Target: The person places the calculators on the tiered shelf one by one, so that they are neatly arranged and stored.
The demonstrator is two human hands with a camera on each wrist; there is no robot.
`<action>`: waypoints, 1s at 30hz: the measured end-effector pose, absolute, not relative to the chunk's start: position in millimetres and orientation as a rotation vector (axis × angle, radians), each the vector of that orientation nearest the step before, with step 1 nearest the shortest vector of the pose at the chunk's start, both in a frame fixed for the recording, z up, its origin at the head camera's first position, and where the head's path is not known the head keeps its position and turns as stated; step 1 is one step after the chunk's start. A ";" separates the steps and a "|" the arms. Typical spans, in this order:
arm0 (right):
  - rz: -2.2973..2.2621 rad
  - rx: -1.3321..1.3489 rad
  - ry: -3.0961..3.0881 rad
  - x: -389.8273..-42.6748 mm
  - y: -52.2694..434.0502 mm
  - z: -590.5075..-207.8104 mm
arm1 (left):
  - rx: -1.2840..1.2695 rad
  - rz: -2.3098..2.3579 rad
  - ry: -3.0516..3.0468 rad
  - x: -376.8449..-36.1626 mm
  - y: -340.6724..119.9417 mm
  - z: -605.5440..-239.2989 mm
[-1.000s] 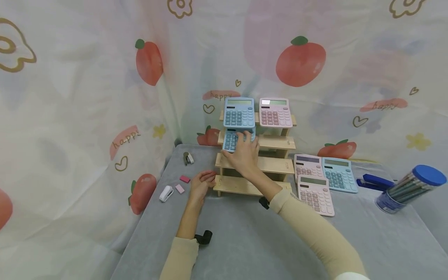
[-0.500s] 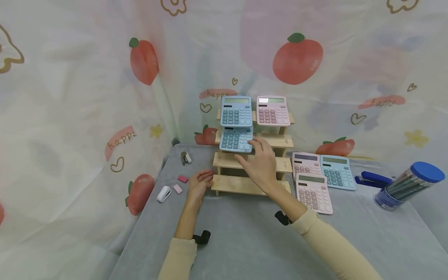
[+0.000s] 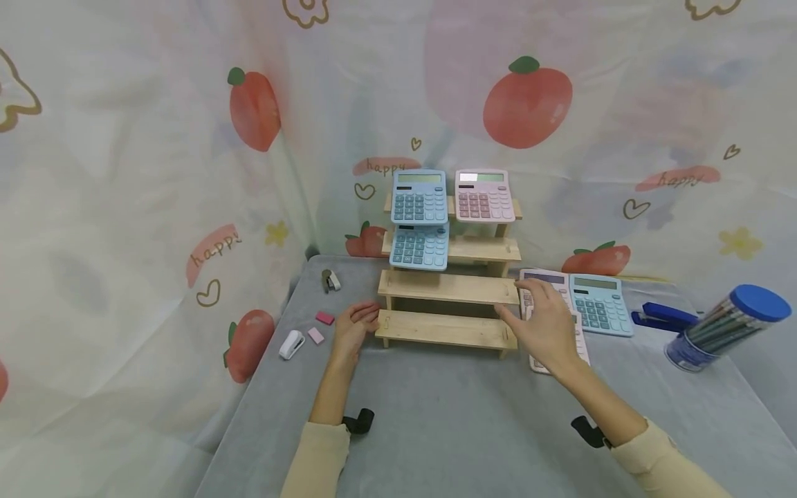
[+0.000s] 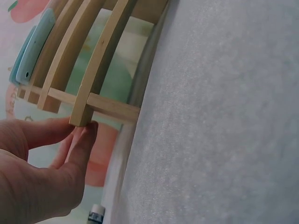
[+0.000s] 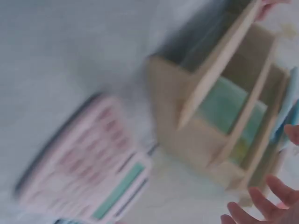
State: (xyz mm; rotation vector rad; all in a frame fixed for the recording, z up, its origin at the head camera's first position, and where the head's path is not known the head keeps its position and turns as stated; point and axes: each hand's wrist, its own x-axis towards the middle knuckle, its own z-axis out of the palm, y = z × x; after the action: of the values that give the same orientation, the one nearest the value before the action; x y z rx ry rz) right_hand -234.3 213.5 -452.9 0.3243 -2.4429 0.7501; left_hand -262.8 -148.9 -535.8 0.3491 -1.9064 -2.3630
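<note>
My left hand (image 3: 353, 328) pinches the left end of the lowest board of a stepped wooden rack (image 3: 445, 329); the left wrist view shows thumb and fingertips on that wooden end (image 4: 83, 112). Nothing is in my right hand (image 3: 548, 328), its fingers spread beside the rack's right end. It overlaps the two pink calculators on the table: a rear one (image 3: 551, 277) and a front one (image 3: 582, 346), both partly hidden. On the top board stand a blue calculator (image 3: 419, 197) and a pink calculator (image 3: 484, 196). A second blue calculator (image 3: 419, 247) leans on the board below, at the left.
A third blue calculator (image 3: 601, 305) lies right of the pink ones. Further right are a blue stapler (image 3: 665, 317) and a tub of pencils (image 3: 725, 328). Left of the rack lie two pink erasers (image 3: 324, 317), a white stapler (image 3: 292, 344) and a small grey-and-white one (image 3: 331, 281).
My right hand has let go of the blue calculator on the second board and swung right and down to the pink calculators. My left hand stays at the rack's end.
</note>
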 end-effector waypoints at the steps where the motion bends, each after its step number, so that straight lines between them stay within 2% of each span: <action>1: 0.733 0.307 -2.466 -232.6 221.1 -456.5 | 0.341 -2.359 -1.911 -262.5 -149.1 -535.5; 13: 0.664 0.033 -3.034 -221.4 285.0 -497.5 | 0.300 -2.348 -1.920 -260.7 -149.6 -535.5; 20: 0.684 -0.026 -3.109 -226.9 290.0 -518.5 | 0.293 -2.340 -1.925 -260.7 -149.6 -535.5; 30: 0.740 -0.008 -3.050 -231.4 292.7 -528.1 | 0.319 -2.346 -1.914 -260.3 -149.4 -535.3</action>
State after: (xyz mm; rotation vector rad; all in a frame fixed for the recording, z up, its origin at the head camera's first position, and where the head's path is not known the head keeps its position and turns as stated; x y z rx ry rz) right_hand -231.4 292.7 -528.1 -0.0075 -3.0502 0.7397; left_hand -260.3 -149.4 -535.3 0.3188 -1.9142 -2.3461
